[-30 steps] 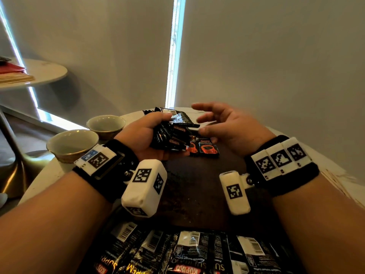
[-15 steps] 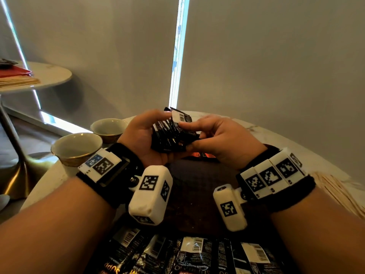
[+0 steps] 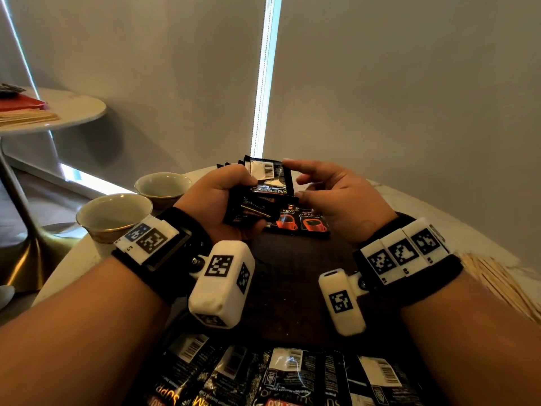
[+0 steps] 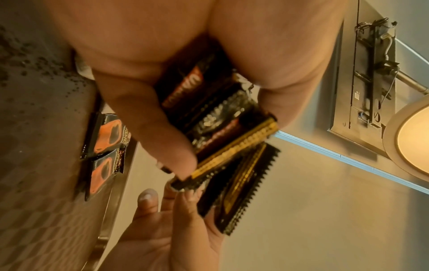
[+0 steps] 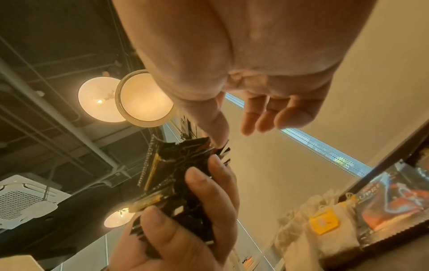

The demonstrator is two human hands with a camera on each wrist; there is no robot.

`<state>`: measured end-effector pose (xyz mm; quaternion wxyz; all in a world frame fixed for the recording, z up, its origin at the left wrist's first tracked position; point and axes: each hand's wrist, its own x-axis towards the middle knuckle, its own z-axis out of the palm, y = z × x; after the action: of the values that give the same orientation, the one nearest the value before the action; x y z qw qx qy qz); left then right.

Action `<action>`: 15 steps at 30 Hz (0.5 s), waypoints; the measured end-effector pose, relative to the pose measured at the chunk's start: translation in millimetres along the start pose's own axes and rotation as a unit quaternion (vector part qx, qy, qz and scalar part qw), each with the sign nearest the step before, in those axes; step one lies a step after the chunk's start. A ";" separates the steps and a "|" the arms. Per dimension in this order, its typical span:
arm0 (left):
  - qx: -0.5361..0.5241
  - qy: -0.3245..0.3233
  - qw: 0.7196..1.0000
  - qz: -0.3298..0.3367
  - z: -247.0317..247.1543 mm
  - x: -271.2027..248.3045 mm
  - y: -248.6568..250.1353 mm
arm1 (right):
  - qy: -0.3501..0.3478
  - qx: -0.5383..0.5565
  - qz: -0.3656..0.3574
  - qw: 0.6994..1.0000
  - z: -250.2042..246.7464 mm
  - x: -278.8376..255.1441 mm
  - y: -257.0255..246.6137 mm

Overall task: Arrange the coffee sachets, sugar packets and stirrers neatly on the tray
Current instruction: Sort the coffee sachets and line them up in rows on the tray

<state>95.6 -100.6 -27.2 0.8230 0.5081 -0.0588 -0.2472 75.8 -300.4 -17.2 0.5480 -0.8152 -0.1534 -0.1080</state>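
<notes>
Coffee sachets (image 3: 263, 197) in left hand (image 3: 216, 200) above dark tray (image 3: 292, 288).

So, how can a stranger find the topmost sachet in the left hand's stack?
Find the dark tray, then the left hand above its far end, gripping a stack of black sachets. The topmost sachet alone shows a white barcode panel.

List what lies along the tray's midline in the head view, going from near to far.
Row of sachets at the near edge → bare tray → two sachets with red cups lying flat → stack of sachets gripped in the left hand.
</notes>
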 end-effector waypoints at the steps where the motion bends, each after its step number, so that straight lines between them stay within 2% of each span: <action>1: 0.002 -0.003 1.000 -0.007 0.3 -0.5 0.0 | 0.002 -0.006 0.000 1.000 0.0 0.2 1.7; 6: 0.002 -0.016 1.000 -0.024 2.1 -1.3 0.4 | 0.016 -0.003 0.011 1.000 1.5 0.8 4.1; 15: -0.011 0.020 0.999 -0.037 1.0 0.2 0.5 | 0.063 0.076 0.018 0.995 3.2 0.2 7.0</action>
<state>95.6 -101.4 -26.3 0.8200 0.5055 -0.0208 -0.2676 78.6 -300.0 -24.4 0.6190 -0.7652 -0.1116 -0.1375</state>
